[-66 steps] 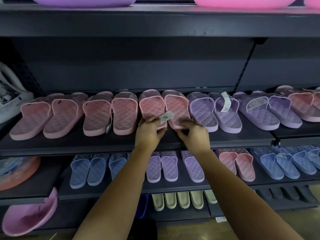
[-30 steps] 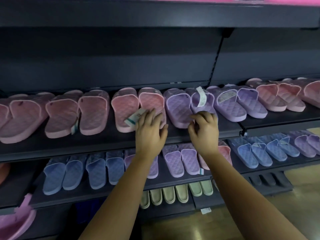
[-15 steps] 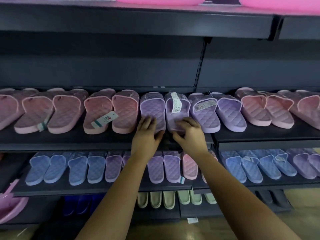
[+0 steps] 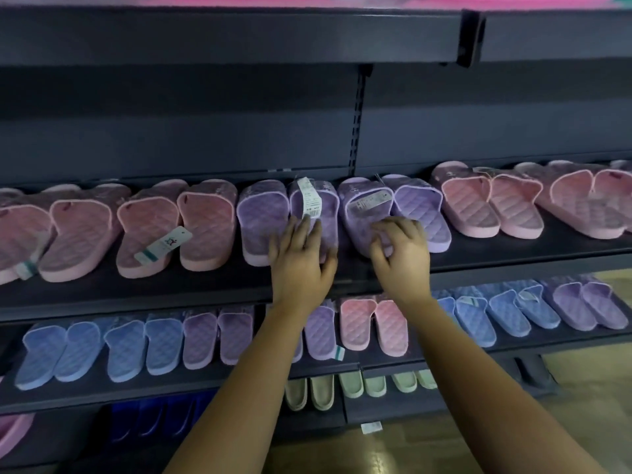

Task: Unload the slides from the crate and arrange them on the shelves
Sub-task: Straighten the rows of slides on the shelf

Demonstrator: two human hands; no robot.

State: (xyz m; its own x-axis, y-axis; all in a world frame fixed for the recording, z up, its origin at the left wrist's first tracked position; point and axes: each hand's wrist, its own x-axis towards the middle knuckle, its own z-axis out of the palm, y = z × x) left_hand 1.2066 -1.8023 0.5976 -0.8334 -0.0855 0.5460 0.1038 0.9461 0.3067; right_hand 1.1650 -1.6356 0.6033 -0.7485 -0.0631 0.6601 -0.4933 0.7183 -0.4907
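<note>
A row of quilted slides lies on the dark middle shelf [image 4: 205,289]. My left hand [image 4: 301,258] rests with straight fingers on the heel of a tagged purple pair [image 4: 263,217]. My right hand [image 4: 402,248] grips the heel of the left slide of the neighbouring purple pair [image 4: 420,213], fingers curled over its edge. Pink pairs [image 4: 178,230] lie to the left and more pink pairs [image 4: 492,206] to the right. No crate is in view.
A lower shelf [image 4: 102,384] carries blue, purple and pink slides [image 4: 372,323]. Pale green slides [image 4: 349,384] sit on the shelf beneath. An upper shelf [image 4: 239,32] overhangs with pink items on top. A vertical shelf post [image 4: 357,118] divides the bays. Wooden floor shows at the lower right.
Both hands have shifted right along the shelf, from the pink pair to the purple pairs. My right hand moved on to the second purple pair.
</note>
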